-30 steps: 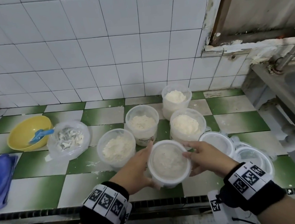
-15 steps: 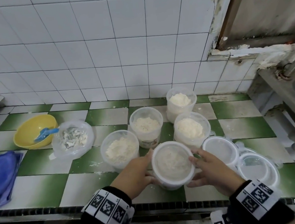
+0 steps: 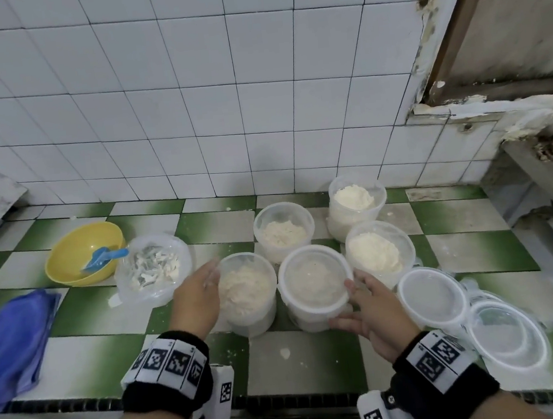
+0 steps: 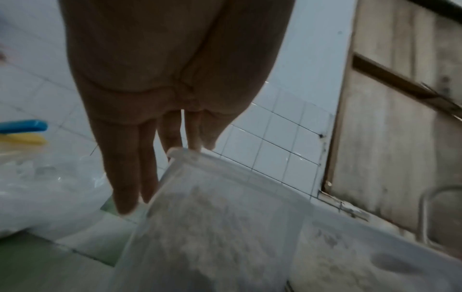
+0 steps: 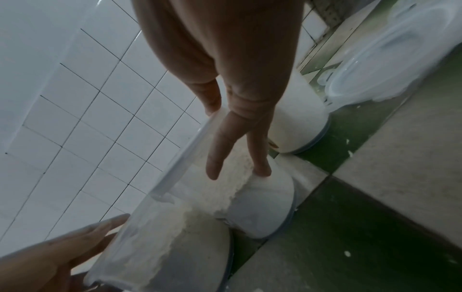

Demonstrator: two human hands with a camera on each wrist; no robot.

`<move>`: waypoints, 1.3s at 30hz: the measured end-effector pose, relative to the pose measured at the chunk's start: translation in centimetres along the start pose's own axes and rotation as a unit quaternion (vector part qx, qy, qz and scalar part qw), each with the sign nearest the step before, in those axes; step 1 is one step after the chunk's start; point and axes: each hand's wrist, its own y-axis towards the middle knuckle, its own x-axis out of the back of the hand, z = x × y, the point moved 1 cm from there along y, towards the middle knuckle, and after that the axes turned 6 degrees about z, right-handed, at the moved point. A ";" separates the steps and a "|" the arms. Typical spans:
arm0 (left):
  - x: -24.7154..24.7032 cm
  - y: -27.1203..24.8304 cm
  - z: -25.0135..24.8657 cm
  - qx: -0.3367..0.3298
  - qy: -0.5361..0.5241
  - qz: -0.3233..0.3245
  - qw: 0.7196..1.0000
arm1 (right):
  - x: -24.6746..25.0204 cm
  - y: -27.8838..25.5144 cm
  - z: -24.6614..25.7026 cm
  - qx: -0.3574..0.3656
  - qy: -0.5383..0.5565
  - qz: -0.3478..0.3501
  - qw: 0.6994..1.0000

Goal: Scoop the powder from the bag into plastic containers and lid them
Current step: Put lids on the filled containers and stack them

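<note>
A clear plastic container with a lid on (image 3: 315, 287) stands at the front middle of the tiled counter, powder inside. My right hand (image 3: 357, 300) touches its right wall with straight, spread fingers (image 5: 237, 138). My left hand (image 3: 207, 279) lies with straight fingers (image 4: 130, 177) against the left wall of the neighbouring open container of powder (image 3: 248, 291), holding nothing. Three more open, filled containers (image 3: 284, 230) (image 3: 353, 204) (image 3: 380, 252) stand behind. The crumpled clear bag (image 3: 152, 268) sits to the left.
Loose lids (image 3: 431, 298) (image 3: 506, 334) lie at the right front. A yellow bowl (image 3: 83, 253) holding a blue scoop (image 3: 103, 256) is at the back left, a blue cloth (image 3: 15, 346) at the front left edge. A metal sink (image 3: 547, 178) borders the right.
Both hands held the lidded container before. Now it stands among the others, my left hand has shifted left to the open container, and my right hand's fingers have straightened.
</note>
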 end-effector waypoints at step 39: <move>-10.2 0.4 -4.8 0.022 -0.164 0.358 0.919 | 4.7 -6.2 -1.6 0.092 -0.152 -0.182 0.967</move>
